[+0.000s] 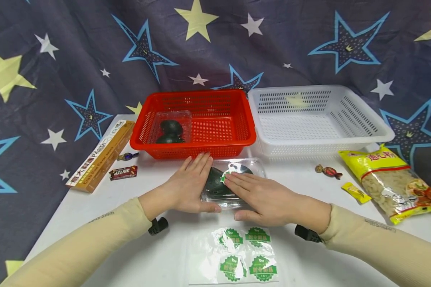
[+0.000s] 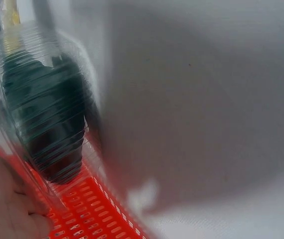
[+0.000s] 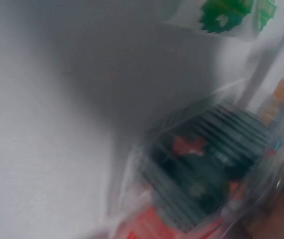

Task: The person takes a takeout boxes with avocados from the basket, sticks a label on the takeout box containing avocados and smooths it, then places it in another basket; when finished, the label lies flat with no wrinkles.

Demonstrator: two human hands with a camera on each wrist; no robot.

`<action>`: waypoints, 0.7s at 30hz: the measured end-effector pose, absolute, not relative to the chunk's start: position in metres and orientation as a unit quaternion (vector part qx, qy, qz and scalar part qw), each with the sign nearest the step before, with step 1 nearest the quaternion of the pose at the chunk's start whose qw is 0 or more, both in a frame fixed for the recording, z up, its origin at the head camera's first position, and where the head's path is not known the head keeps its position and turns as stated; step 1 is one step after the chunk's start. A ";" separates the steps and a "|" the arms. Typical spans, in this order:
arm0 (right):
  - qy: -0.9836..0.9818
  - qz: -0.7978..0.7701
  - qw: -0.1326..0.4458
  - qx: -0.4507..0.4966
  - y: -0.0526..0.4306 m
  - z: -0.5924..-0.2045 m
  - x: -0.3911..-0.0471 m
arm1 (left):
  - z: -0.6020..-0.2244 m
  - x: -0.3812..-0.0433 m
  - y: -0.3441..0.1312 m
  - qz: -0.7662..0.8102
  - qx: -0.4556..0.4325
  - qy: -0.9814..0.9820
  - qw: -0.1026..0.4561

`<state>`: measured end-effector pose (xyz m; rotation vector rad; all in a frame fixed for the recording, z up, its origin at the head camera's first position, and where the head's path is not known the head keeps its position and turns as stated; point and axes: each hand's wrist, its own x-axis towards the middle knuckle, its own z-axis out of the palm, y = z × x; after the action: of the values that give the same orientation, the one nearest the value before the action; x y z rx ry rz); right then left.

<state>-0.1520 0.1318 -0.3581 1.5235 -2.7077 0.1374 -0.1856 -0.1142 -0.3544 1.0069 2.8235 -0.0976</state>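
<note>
Container: clear plastic, on the white table between both hands; it marks the centre of the dial, 12 o'clock being away from the person.
Dark fruits: inside the container, partly covered by the right hand; the left wrist view shows dark green through the ribbed wall, the right wrist view is blurred.
Sticker: green and white, on top of the container, partly under the right fingertips.
Left hand: at 9 o'clock, fingers straight and pointing towards 1, thumb stretched towards 3 at the near corner; it touches the container and has nothing gripped.
Right hand: between 3 and 4 o'clock, fingers straight across the top, pointing towards 10 and resting on the sticker; thumb spread apart, nothing pinched.
Sticker sheet: at 6 o'clock, bearing four green labels.
Red basket: at 11 o'clock, just beyond the container; on its own 9 o'clock side sits a second clear box with dark fruits inside.
White basket: at 2 o'clock, just beside the red one.
Pasta box: between 9 and 10 o'clock.
Red-brown sweet: at 9 o'clock, near the pasta box.
Yellow bag: at 3 o'clock, near a small yellow packet.
</note>
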 end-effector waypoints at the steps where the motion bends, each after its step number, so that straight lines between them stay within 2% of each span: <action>1: -0.871 0.045 0.019 0.489 0.134 -0.358 -0.152 | -0.354 -0.186 -0.114 -0.033 0.335 0.939 0.070; 14: -0.874 0.035 0.046 0.483 0.153 -0.357 -0.147 | -0.354 -0.185 -0.114 -0.028 0.335 0.939 0.066; 21: -0.873 0.042 0.043 0.484 0.160 -0.355 -0.145 | -0.354 -0.184 -0.114 -0.025 0.335 0.939 0.065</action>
<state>-0.1448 0.1601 -0.3549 1.4813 -2.6685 0.1284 -0.1840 -0.1140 -0.3537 1.0122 2.8349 -0.0740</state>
